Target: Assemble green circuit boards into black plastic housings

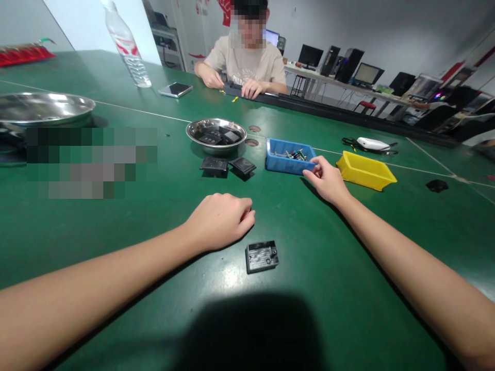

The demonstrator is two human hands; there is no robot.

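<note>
My left hand (pixel 220 221) rests on the green table with its fingers curled in, and nothing shows in it. Just in front of its thumb lies a small black rectangular plastic box (pixel 262 256), its ribbed inside facing up. My right hand (pixel 328 180) is at the right corner of a blue plastic bin (pixel 288 164), thumb against the front wall and fingers at the rim. Small metal and dark parts (pixel 297 154) lie inside that bin. Beyond my left hand are two black plastic pieces, one on the left (pixel 215 165) and one on the right (pixel 243 166).
A steel bowl (pixel 216 149) holds black parts. Right of my right hand stands a yellow bin (pixel 365 172), with a white device (pixel 374 144) behind it. A large steel bowl (pixel 46 121), a water bottle (pixel 129 51) and a phone (pixel 176 89) are left. Across sits a person (pixel 251 67).
</note>
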